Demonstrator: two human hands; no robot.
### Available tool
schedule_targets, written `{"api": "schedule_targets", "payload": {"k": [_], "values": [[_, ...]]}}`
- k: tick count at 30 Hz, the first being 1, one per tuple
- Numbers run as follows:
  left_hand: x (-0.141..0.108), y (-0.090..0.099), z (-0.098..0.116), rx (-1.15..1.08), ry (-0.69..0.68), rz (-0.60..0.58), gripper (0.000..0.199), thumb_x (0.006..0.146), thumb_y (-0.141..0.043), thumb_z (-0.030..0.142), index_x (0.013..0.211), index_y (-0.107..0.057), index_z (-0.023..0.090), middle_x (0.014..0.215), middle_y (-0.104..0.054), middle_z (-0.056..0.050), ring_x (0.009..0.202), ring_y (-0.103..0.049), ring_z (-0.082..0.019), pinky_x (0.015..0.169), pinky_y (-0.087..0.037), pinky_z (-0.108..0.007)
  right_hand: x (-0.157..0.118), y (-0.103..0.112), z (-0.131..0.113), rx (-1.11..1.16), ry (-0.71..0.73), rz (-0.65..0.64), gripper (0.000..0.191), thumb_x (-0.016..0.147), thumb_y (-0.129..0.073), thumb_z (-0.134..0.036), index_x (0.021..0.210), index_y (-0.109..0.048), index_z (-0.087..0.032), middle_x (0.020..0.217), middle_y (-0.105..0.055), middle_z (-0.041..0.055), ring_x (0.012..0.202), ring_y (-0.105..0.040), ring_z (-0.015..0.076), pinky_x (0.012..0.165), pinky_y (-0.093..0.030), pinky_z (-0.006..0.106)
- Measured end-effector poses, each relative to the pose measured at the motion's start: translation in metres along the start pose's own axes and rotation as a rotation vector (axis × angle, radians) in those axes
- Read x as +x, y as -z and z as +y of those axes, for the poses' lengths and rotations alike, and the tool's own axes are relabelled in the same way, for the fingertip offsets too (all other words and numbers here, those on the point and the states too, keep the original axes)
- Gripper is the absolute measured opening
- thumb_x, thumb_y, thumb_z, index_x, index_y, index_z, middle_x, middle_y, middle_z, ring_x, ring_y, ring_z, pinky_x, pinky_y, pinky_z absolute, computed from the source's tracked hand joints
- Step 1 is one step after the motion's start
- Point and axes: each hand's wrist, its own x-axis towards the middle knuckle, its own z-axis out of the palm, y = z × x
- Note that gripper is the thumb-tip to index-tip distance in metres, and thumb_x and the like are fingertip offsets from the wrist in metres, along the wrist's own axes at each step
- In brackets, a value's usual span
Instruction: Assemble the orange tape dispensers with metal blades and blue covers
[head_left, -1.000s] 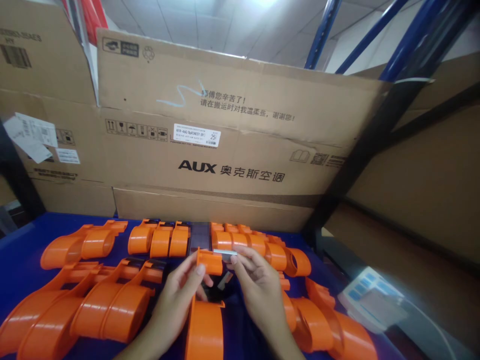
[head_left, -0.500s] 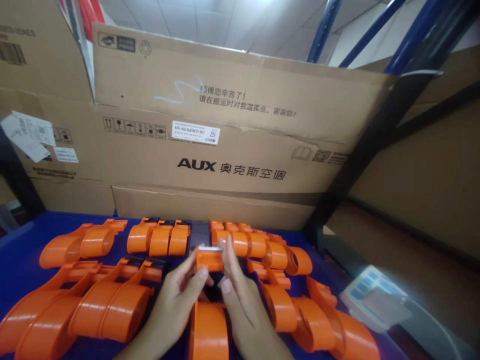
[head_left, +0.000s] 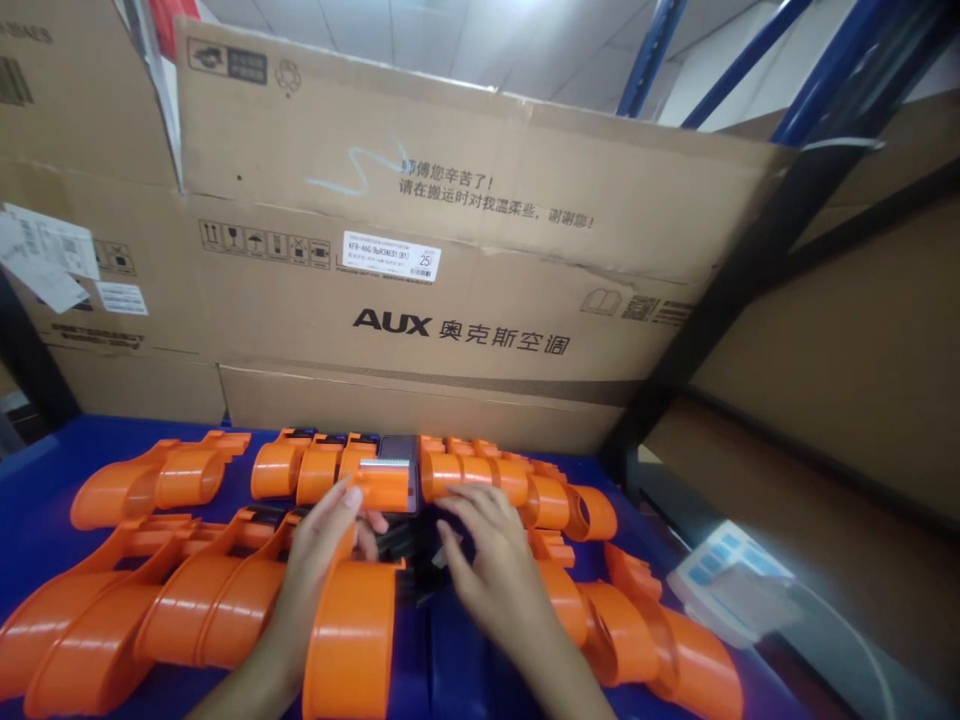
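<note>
My left hand [head_left: 326,535] grips an orange tape dispenser [head_left: 351,635] by its upper part, with the serrated edge facing up and the wide orange ring hanging below. To the right, my right hand [head_left: 487,545] is apart from that dispenser, its fingers spread and curved over some black parts [head_left: 427,545]. A small light-coloured piece shows by its thumb; whether the fingers touch it I cannot tell. Behind the hands, a dark box [head_left: 399,448] stands between rows of orange dispensers.
Several orange dispensers [head_left: 187,475] lie in rows on the blue surface [head_left: 45,480] at left, and several more [head_left: 622,630] at right. A large cardboard panel [head_left: 450,280] stands behind. A white device with blue keys [head_left: 731,575] and a cable sits at the right edge.
My left hand has moved left with the orange dispenser. My right hand has come off it and moved slightly right, its fingers opening. Black parts now show between the hands.
</note>
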Motion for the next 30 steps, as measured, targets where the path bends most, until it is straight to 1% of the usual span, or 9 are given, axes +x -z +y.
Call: {"api": "schedule_targets", "payload": {"k": [2,5,9,14,18,23,25,28,30], "values": [[0.005,0.001,0.0,-0.011,0.042,0.006,0.049,0.076,-0.076,0.066,0.072,-0.065,0.018,0.057,-0.067,0.0,0.04,-0.051,-0.009,0.042,-0.037,-0.02,0.0,-0.004,0.001,-0.218,0.029,-0.072,0.023,0.096,-0.061,-0.02,0.113,-0.075,-0.025,0.128,-0.067,0.0128,0.123,-0.055,0.0364,0.103,-0.048,0.056],[0.01,0.0,0.0,-0.009,0.078,-0.032,0.053,0.07,-0.078,0.07,0.073,-0.065,0.018,0.054,-0.066,0.0,0.036,-0.05,-0.01,0.039,-0.034,-0.021,-0.003,-0.009,0.0,-0.4,0.065,-0.154,0.028,0.094,-0.063,-0.022,0.119,-0.075,-0.029,0.134,-0.062,0.0135,0.122,-0.053,0.0376,0.099,-0.049,0.055],[0.012,-0.001,0.001,0.005,0.041,-0.064,0.054,0.07,-0.079,0.069,0.075,-0.067,0.017,0.053,-0.066,0.0,0.037,-0.05,-0.009,0.042,-0.035,-0.021,-0.004,-0.012,-0.001,-0.467,0.091,-0.215,0.032,0.094,-0.062,-0.023,0.123,-0.074,-0.031,0.139,-0.058,0.0141,0.121,-0.052,0.0373,0.099,-0.048,0.054],[0.01,-0.002,0.002,0.0,0.037,-0.057,0.055,0.07,-0.079,0.07,0.075,-0.065,0.017,0.054,-0.066,0.001,0.037,-0.049,-0.008,0.043,-0.034,-0.021,-0.004,-0.013,-0.003,-0.482,0.08,-0.263,0.027,0.093,-0.066,-0.023,0.118,-0.075,-0.029,0.141,-0.056,0.015,0.125,-0.049,0.0391,0.102,-0.045,0.055],[0.005,-0.004,0.001,-0.006,0.028,-0.046,0.053,0.071,-0.079,0.068,0.075,-0.064,0.018,0.061,-0.069,0.0,0.042,-0.053,-0.009,0.045,-0.036,-0.021,-0.002,-0.014,-0.005,-0.502,0.086,-0.265,0.025,0.093,-0.067,-0.022,0.116,-0.076,-0.029,0.139,-0.057,0.0142,0.123,-0.051,0.0385,0.1,-0.046,0.053],[-0.002,-0.004,-0.001,0.025,-0.025,-0.051,0.043,0.081,-0.075,0.06,0.077,-0.066,0.018,0.065,-0.069,0.0,0.05,-0.055,-0.01,0.053,-0.042,-0.022,-0.002,-0.015,-0.004,-0.538,0.069,-0.244,0.019,0.093,-0.069,-0.023,0.11,-0.076,-0.029,0.13,-0.062,0.0142,0.115,-0.055,0.0372,0.093,-0.048,0.051],[-0.004,-0.004,-0.001,0.015,-0.039,-0.052,0.038,0.084,-0.074,0.056,0.079,-0.066,0.019,0.068,-0.07,0.0,0.053,-0.056,-0.011,0.057,-0.045,-0.023,-0.002,-0.013,-0.003,-0.53,0.077,-0.229,0.017,0.091,-0.071,-0.022,0.107,-0.076,-0.027,0.127,-0.064,0.0142,0.113,-0.056,0.0371,0.09,-0.049,0.05],[-0.003,-0.006,-0.002,0.01,-0.052,-0.039,0.035,0.083,-0.076,0.054,0.081,-0.065,0.02,0.069,-0.07,0.0,0.054,-0.057,-0.012,0.059,-0.046,-0.024,-0.002,-0.004,-0.002,-0.484,0.071,-0.147,0.015,0.091,-0.069,-0.022,0.105,-0.074,-0.026,0.126,-0.065,0.0144,0.113,-0.058,0.0375,0.088,-0.05,0.05],[-0.001,-0.006,-0.004,0.024,-0.06,-0.023,0.035,0.082,-0.076,0.054,0.083,-0.066,0.021,0.068,-0.07,0.001,0.053,-0.057,-0.012,0.059,-0.046,-0.023,0.001,0.006,-0.002,-0.407,0.061,-0.061,0.012,0.092,-0.067,-0.023,0.103,-0.073,-0.024,0.119,-0.068,0.0134,0.11,-0.06,0.0364,0.087,-0.051,0.05]]}}
